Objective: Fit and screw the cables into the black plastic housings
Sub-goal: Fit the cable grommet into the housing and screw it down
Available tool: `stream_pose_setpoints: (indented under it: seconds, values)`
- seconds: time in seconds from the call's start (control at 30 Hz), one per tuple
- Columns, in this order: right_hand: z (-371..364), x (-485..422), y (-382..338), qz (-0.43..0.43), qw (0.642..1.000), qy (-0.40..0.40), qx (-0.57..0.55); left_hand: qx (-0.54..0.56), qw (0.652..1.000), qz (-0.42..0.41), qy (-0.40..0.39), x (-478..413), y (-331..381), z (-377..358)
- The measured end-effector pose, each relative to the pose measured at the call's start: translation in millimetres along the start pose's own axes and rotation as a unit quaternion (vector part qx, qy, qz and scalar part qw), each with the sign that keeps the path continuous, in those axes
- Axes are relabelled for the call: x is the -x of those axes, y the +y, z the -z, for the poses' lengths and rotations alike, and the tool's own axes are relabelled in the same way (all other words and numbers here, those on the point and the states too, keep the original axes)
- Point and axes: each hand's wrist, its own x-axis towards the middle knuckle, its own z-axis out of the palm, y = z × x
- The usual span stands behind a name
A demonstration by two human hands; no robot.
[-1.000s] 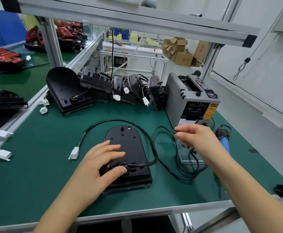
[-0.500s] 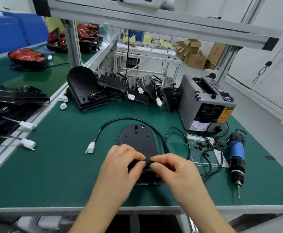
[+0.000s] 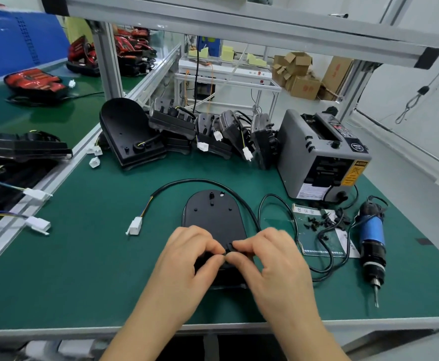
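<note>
1. On the table [image 3: 83, 269], the black housing [image 3: 214, 217] is laid flat, its near end under both hands.
2. A small black part [image 3: 229, 248] there is pinched between left hand [image 3: 187, 259] and right hand [image 3: 273, 259].

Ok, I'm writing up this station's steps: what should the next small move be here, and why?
Probably seat the small black piece into the housing: the left hand and right hand both pinch it at the housing's near end, where the cable leads, and the screwdriver lies untouched on the right.
</note>
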Motion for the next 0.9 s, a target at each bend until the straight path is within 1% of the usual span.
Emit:
stream_pose_setpoints:
  seconds: [0.1,0.17,0.3,0.4,0.5,0.67,0.9]
  values:
    - [2,-2,6,0.05,0.999,0.011,0.011,-0.004,1.0,-0.014,0.009,2,-2,-1]
    - [2,1,8,0.077,0.997,-0.003,0.012,-0.003,0.999,-0.023,0.024,4,-3,-3]
    - [1,7,15,0.069,0.997,-0.014,-0.004,0.0,0.999,-0.032,0.041,6,-6,-7]
    - [0,10,15,0.076,0.996,0.001,-0.044,0.0,0.999,-0.025,0.044,4,-6,-7]
    - [2,13,15,0.09,0.994,0.014,-0.053,-0.005,0.999,-0.025,0.042,4,-5,-7]
    - [5,13,16,0.113,0.993,0.031,-0.021,-0.005,0.999,-0.012,0.039,2,-4,-7]
    - [10,10,19,0.169,0.984,0.026,0.04,-0.006,1.0,-0.004,0.029,1,-2,-6]
